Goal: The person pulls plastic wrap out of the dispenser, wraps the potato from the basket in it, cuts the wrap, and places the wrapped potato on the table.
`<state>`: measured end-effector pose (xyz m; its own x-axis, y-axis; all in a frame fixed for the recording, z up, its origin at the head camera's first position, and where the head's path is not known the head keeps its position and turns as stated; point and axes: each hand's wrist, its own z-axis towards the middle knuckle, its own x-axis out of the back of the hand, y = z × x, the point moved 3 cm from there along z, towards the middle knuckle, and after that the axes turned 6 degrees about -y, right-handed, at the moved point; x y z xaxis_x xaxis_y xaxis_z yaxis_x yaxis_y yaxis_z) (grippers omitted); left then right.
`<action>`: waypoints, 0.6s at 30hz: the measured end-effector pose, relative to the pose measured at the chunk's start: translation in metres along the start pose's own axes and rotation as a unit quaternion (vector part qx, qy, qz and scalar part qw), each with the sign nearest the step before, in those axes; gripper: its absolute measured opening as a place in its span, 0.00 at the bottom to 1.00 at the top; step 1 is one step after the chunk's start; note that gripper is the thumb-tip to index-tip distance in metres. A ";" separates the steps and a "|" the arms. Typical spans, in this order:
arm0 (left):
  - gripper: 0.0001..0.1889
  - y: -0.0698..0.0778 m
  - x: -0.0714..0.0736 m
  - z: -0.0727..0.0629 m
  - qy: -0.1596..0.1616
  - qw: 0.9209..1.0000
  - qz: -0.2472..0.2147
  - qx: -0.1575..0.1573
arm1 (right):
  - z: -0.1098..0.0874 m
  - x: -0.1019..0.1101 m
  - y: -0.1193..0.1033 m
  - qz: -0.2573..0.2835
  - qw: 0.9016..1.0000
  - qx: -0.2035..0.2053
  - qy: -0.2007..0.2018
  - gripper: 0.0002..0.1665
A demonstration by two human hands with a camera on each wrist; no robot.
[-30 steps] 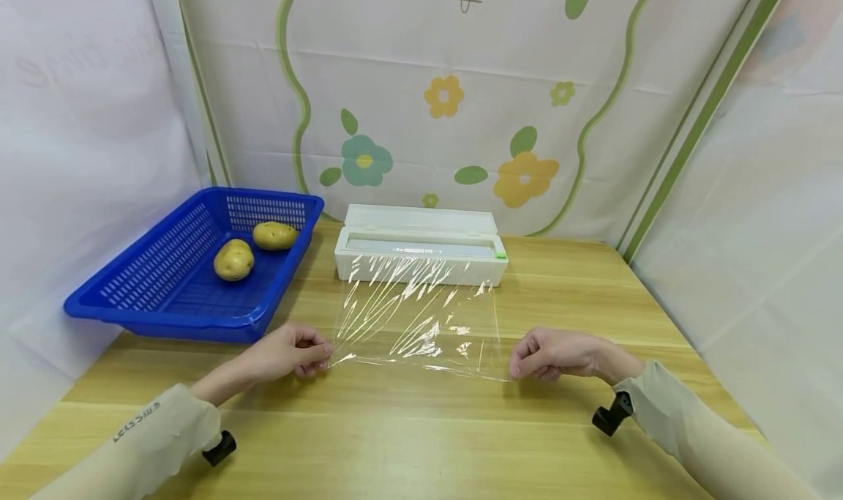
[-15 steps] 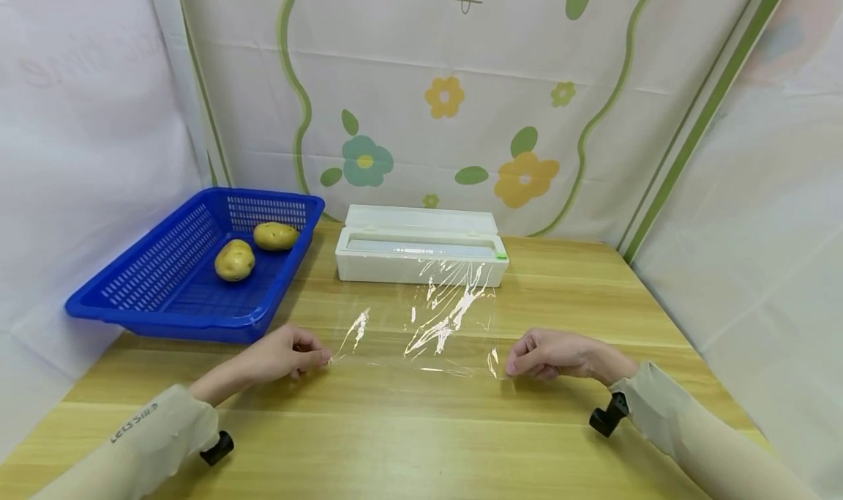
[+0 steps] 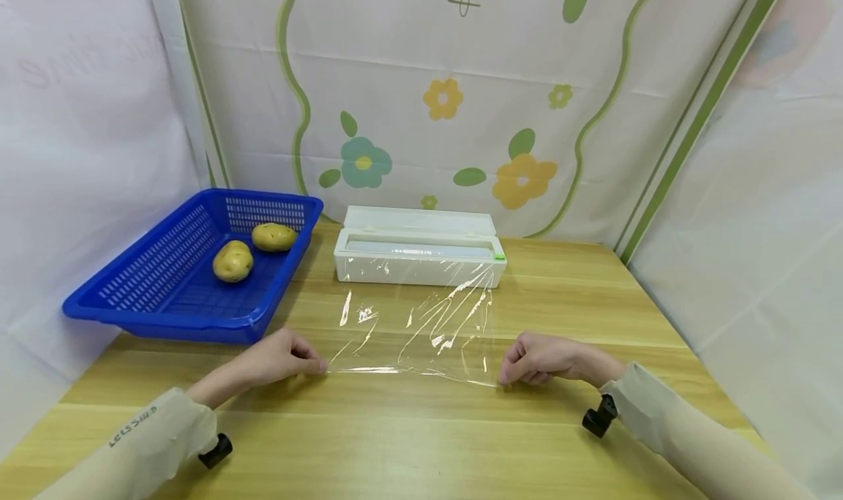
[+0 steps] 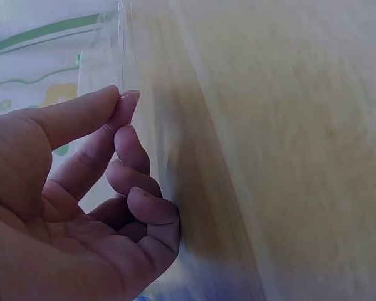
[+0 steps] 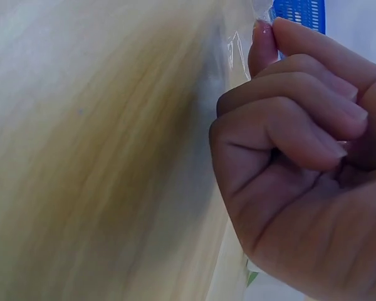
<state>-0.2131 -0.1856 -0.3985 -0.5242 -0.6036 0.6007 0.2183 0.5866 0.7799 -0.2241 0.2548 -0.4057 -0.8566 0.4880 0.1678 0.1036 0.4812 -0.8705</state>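
Head view. Item: one sheet of clear cling film (image 3: 415, 331), at the centre of the frame, creased and shining, drawn from a long white cling-film dispenser (image 3: 421, 271) whose lid is raised; small green tab (image 3: 499, 256) at the dispenser's right end. My left hand (image 3: 279, 357), left of centre, pinches the film's near left corner; my right hand (image 3: 549, 359), right of centre, pinches the near right corner. Blue plastic basket (image 3: 178, 330), left of frame, slotted walls, two potatoes inside: one rounder potato (image 3: 233, 260) and, to its upper right, one longer potato (image 3: 274, 237). Wood-grain table (image 3: 395, 449) beneath all. White flowered cloth (image 3: 395, 61) across the top. Pale sleeves; a black wrist camera (image 3: 216, 450) at my left cuff, another wrist camera (image 3: 600, 416) at my right.

Left wrist view. Left hand, left half: thumb and forefinger tips pressed together on the film, near upper centre; other fingers curled. Film runs to the top edge.

Right wrist view. Right hand, right half: thumb and forefinger meet on crinkled film at upper right, remaining fingers folded; blue basket corner behind them.
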 end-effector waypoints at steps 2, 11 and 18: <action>0.08 0.000 -0.001 0.000 0.002 1.000 0.003 0.001 | 0.001 0.000 0.000 -0.012 1.000 -0.005 0.008 0.14; 0.06 0.000 -0.003 0.000 0.014 1.000 0.019 0.020 | 0.007 0.000 0.001 -0.058 0.996 -0.031 0.059 0.11; 0.06 0.001 -0.004 0.001 0.014 0.999 0.031 0.027 | 0.008 0.000 0.002 -0.063 0.992 -0.045 0.102 0.10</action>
<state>-0.2113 -0.1818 -0.4002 -0.4878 -0.5797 0.6527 0.2053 0.6506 0.7312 -0.2280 0.2499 -0.4114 -0.7463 0.5522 0.3715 0.0548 0.6073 -0.7926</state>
